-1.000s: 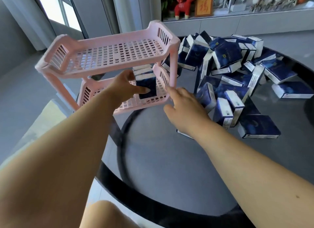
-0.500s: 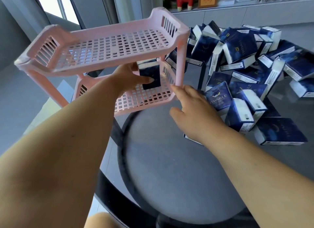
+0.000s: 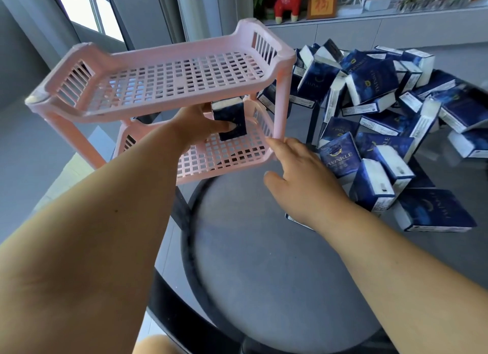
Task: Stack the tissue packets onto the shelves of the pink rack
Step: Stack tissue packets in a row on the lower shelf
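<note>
Head view. Pink rack (image 3: 169,79), two tiers, sits upper left to centre of frame on the dark tabletop (image 3: 264,248), near its left edge. Top shelf (image 3: 171,76) is bare grid, nothing on it.

Left hand (image 3: 195,124) reaches in from lower left, between the two tiers. Its fingers and thumb are curled round a navy tissue packet (image 3: 230,120), thumb on the front face. Packet stands upright on the lower shelf (image 3: 224,155), toward the right end, near the slatted side wall. More white shows just behind the held packet, can't tell if that is a second one.

Right hand (image 3: 298,179) comes in from lower right, centre-right of frame. Fingers loose and spread, holding nothing; fingertips (image 3: 272,142) at the rack's front right leg (image 3: 281,103), looks like touching, not sure.

Pile of loose tissue packets (image 3: 375,111) fills right and upper right of frame on the tabletop, navy with white ends, lying at mixed angles, some upright, some flat. One reads TWINKLE (image 3: 339,157), just right of the right hand. One flat packet (image 3: 435,211) lies nearest, at the right edge.

Top of frame: ledge with a red toy horse (image 3: 286,2) and a framed plaque (image 3: 320,1). Window (image 3: 87,8) upper left.
</note>
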{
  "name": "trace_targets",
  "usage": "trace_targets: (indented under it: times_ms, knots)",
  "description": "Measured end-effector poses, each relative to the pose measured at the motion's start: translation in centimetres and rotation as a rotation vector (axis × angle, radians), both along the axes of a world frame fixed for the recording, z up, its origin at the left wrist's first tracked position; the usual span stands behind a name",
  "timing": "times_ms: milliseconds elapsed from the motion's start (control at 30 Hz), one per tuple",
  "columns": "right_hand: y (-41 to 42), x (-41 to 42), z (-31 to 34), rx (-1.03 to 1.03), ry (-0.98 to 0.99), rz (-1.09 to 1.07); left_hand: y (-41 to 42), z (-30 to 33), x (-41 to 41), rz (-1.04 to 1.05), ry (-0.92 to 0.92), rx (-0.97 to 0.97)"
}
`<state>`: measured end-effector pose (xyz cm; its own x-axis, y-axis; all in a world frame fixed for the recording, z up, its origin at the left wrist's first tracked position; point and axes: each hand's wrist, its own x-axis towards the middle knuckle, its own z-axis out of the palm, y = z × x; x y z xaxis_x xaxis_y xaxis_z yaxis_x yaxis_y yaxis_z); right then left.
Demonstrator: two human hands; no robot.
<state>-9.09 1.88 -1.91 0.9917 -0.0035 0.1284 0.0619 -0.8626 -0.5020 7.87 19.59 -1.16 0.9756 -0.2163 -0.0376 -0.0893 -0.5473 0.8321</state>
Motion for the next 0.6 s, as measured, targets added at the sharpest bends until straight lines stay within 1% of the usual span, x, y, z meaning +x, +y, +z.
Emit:
trace_targets:
  times_ms: [133,400,600]
  knots:
    - [0.0,0.1,-0.1,0.001,-0.014,-0.004,-0.1,0.1,-0.5,-0.008,-0.013,-0.003]
    - [-0.1,0.1,-0.3,0.009,-0.048,-0.004,0.4,0.3,-1.4,0.049,-0.019,-0.036]
    - [0.0,-0.5,0.1,0.039,-0.099,-0.03,0.6,1.6,-4.4,0.107,-0.052,0.023]
